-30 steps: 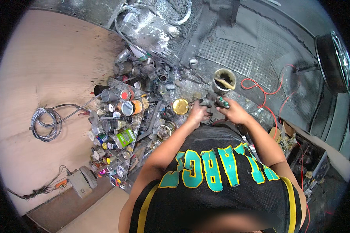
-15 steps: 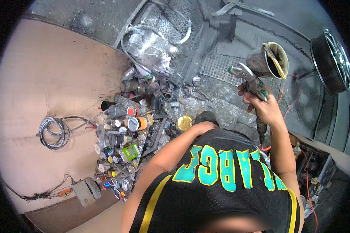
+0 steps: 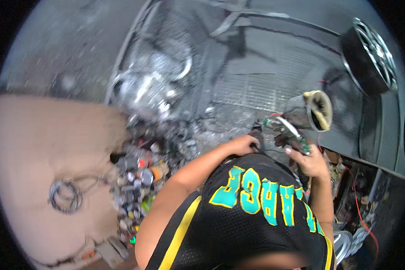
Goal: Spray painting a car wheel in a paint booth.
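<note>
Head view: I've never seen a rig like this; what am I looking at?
No machine: these are a person's bare hands. The camera is worn on the head, looking down past the black shirt; its wide lens bends straight edges. The right hand grips what looks like a spray gun, beside a cup. The left hand is curled; whether it holds anything is unclear. At left, blurred jars and cans crowd together near a coiled cable; a wheel rim shows at upper right.

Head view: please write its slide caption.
Right hand grips a spray gun with a tilted open cup; wheel at upper right.
</note>
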